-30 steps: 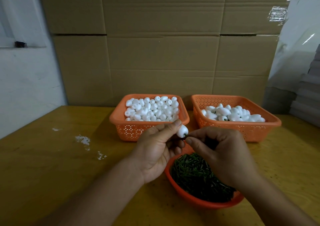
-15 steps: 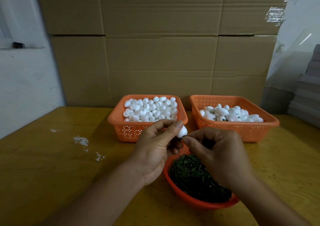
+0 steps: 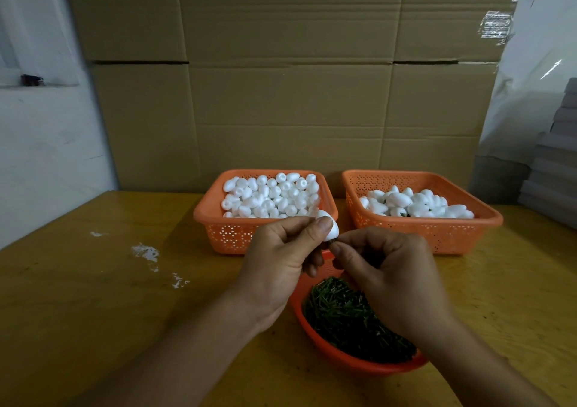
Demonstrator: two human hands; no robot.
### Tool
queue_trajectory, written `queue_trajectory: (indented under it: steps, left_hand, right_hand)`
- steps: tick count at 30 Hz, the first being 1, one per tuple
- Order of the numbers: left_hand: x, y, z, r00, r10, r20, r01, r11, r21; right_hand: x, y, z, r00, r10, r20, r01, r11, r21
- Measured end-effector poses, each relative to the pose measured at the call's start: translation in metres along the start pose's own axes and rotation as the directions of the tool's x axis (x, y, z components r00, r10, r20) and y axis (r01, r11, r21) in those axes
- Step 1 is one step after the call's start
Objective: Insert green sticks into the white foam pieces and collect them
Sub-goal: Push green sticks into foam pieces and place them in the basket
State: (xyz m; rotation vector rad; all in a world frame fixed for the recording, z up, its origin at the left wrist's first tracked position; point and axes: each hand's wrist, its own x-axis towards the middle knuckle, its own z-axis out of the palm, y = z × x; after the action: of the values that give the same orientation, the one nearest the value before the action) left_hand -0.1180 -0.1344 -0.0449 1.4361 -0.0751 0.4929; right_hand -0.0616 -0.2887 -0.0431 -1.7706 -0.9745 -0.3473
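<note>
My left hand (image 3: 278, 260) pinches a white foam piece (image 3: 331, 229) between thumb and fingers, above the table's middle. My right hand (image 3: 387, 272) pinches a green stick (image 3: 330, 244) whose end meets the foam piece's lower end; most of the stick is hidden by my fingers. Below both hands an orange bowl (image 3: 315, 328) holds a heap of green sticks (image 3: 346, 316). Behind, the left orange basket (image 3: 231, 235) is full of plain foam pieces (image 3: 271, 196). The right orange basket (image 3: 437, 235) holds foam pieces (image 3: 415, 203), some with green showing.
A yellow wooden table (image 3: 93, 297) carries everything, with white smears (image 3: 146, 252) on its left part. A wall of cardboard boxes (image 3: 287, 94) stands right behind the baskets. A plastic-wrapped stack (image 3: 552, 169) rises at the right edge.
The hands stay together at the same spot; the right thumb and finger have closed in against the foam piece's lower end. The view shifted slightly.
</note>
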Motion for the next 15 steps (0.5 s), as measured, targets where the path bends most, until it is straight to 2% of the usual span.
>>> queue_trajectory:
  steps: [15]
  left_hand:
    - [0.001,-0.0036,-0.0037,0.997,0.049,0.061,-0.057,0.989,0.135]
  right_hand:
    - [-0.0024,-0.0026,0.0018,0.999,-0.039,-0.026,0.039,0.999,-0.001]
